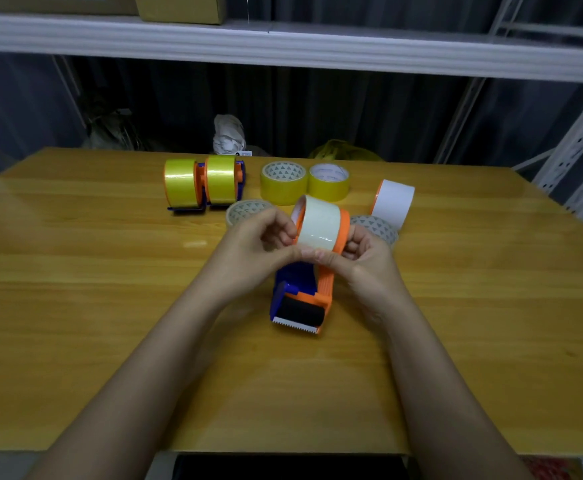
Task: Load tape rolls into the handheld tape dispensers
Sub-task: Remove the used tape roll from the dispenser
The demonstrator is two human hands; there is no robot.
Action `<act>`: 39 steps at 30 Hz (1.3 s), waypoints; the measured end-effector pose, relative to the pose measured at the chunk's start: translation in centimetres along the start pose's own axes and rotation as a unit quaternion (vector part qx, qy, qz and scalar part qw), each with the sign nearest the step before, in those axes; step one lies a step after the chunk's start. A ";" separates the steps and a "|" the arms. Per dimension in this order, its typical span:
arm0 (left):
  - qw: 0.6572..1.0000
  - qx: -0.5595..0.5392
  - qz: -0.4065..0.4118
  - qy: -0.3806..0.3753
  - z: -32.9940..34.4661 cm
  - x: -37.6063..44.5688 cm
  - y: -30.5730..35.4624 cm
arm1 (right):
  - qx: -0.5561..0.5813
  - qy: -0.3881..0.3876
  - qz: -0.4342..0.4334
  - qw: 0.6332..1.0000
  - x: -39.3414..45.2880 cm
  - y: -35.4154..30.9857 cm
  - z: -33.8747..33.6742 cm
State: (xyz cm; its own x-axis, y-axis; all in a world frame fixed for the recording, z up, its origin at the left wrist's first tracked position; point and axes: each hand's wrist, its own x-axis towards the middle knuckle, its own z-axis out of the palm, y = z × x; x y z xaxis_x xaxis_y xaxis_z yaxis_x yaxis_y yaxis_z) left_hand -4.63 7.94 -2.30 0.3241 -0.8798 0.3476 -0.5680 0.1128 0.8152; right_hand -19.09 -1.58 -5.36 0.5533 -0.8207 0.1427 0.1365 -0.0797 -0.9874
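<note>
An orange and blue tape dispenser (pixel 302 299) is held above the middle of the wooden table (pixel 110 306), its black roller and toothed blade pointing towards me. A pale clear tape roll (pixel 319 225) sits on its wheel. My left hand (pixel 266 237) pinches the roll's near edge from the left. My right hand (pixel 363 251) grips the dispenser's orange side, its thumb meeting the left fingers at the roll's lower edge. Two loaded dispensers with yellow tape (pixel 200 183) stand at the back left.
Loose rolls lie behind my hands: two yellow rolls (pixel 304 181), a white roll (pixel 392 202) standing on edge, and two clear rolls (pixel 245 209) partly hidden by my hands. A shelf beam runs overhead at the back. Metal racking stands at the right.
</note>
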 end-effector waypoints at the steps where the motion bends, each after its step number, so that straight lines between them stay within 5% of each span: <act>1: 1.000 0.019 0.010 0.009 0.2 0.0 0.1 | 0.000 0.002 -0.002 1.000 -0.1 -0.1 0.0; 12: 0.998 0.022 0.033 0.054 0.6 0.2 0.1 | 0.020 0.006 0.002 1.000 -0.2 -0.3 0.2; 18: 0.992 -0.117 -0.032 -0.036 -1.0 0.7 -0.5 | 0.022 0.001 0.016 1.000 -0.2 -0.4 0.0; 39: 0.978 -0.098 -0.024 -0.180 -2.3 0.4 0.3 | 0.086 -0.091 0.018 0.992 -0.4 -0.9 -0.4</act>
State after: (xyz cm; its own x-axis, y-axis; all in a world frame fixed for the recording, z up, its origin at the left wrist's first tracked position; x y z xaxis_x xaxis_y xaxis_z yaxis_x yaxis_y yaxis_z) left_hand -2.92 8.69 -0.80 0.0402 -0.9879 0.1495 -0.3907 0.1221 0.9124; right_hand -19.74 -1.39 -4.51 0.6974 -0.7043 0.1326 0.2428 0.0581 -0.9683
